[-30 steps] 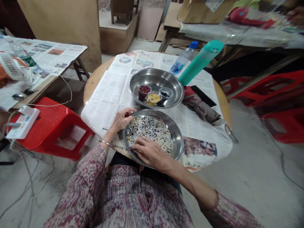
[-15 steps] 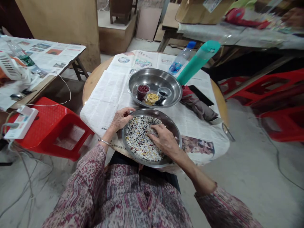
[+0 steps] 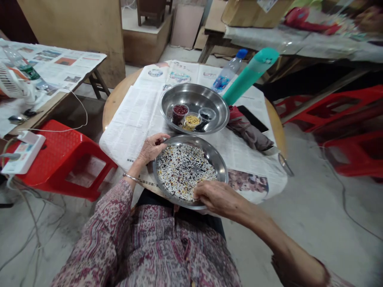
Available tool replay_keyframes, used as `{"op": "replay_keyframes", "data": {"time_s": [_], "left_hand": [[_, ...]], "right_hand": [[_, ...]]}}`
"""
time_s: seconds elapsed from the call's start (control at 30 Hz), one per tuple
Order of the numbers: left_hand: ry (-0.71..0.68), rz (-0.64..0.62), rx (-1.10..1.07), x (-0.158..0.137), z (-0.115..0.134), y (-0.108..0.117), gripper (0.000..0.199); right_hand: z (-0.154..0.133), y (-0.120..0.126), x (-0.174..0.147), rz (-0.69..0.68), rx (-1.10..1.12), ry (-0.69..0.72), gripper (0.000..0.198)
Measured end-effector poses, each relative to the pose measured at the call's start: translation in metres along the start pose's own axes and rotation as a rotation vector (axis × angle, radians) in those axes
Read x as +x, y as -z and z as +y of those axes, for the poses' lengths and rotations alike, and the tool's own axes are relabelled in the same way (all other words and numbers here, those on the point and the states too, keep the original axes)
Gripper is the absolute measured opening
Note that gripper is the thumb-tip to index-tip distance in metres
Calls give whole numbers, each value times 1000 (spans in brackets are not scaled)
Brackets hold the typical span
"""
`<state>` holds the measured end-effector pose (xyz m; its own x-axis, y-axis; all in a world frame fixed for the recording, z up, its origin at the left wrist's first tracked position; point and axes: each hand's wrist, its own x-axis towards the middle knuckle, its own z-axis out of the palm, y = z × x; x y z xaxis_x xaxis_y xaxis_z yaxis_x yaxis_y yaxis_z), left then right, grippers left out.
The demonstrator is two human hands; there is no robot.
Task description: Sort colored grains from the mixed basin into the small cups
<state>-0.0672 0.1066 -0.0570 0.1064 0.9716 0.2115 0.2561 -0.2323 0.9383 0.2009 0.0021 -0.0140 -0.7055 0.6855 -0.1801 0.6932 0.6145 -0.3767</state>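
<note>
A shallow steel basin (image 3: 218, 158) stands nearest me, spread with white, black, yellow and dark red mixed grains and beans (image 3: 181, 169). At its upper left rim, my left hand (image 3: 152, 148) is closed on the edge. My right hand (image 3: 220, 196) is at the basin's lower right, its curled fingers pressed together with the tips among the grains; how much they hold is hidden. Just beyond, a second steel basin (image 3: 197, 91) carries a clear cup of red beans (image 3: 180, 113), a cup of yellow beans (image 3: 192, 121) and a cup of black ones (image 3: 206, 116).
Newspaper (image 3: 128, 115) covers the round table (image 3: 108, 113). Behind the far basin are a plastic bottle (image 3: 229, 71) and a tall green container (image 3: 251, 75); a phone (image 3: 253, 119) and grey-red cloth (image 3: 251, 133) lie right. A red stool (image 3: 64, 153) bearing a power strip (image 3: 25, 153) stands left.
My right hand has moved from the middle of the grains toward the basin's near right edge, and its fingers have curled together. My left hand stays at the rim.
</note>
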Motion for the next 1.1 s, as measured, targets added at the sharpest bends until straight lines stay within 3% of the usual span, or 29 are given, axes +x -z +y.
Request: {"op": "replay_keyframes", "data": {"time_s": [0.1, 0.37, 0.47, 0.63, 0.73, 0.9, 1.0, 1.1], "left_hand": [[-3, 3, 2, -1, 2, 0, 26], [-6, 8, 20, -1, 4, 1, 25], [1, 8, 16, -1, 6, 1, 26], [-7, 14, 10, -1, 6, 0, 26], [-1, 11, 8, 0, 1, -1, 27], [-4, 5, 1, 1, -3, -1, 27], [1, 7, -11, 1, -1, 0, 27], [1, -1, -14, 0, 1, 1, 27]], "right_hand": [[6, -3, 8, 6, -17, 29, 29], [0, -1, 69, 334, 22, 112, 41], [-16, -2, 78, 326, 31, 198, 33], [-26, 0, 69, 171, 15, 338, 19], [-3, 3, 56, 197, -13, 273, 18], [40, 4, 50, 452, -34, -51, 27], [41, 1, 53, 479, -74, -142, 30], [26, -4, 49, 422, -72, -135, 29]]}}
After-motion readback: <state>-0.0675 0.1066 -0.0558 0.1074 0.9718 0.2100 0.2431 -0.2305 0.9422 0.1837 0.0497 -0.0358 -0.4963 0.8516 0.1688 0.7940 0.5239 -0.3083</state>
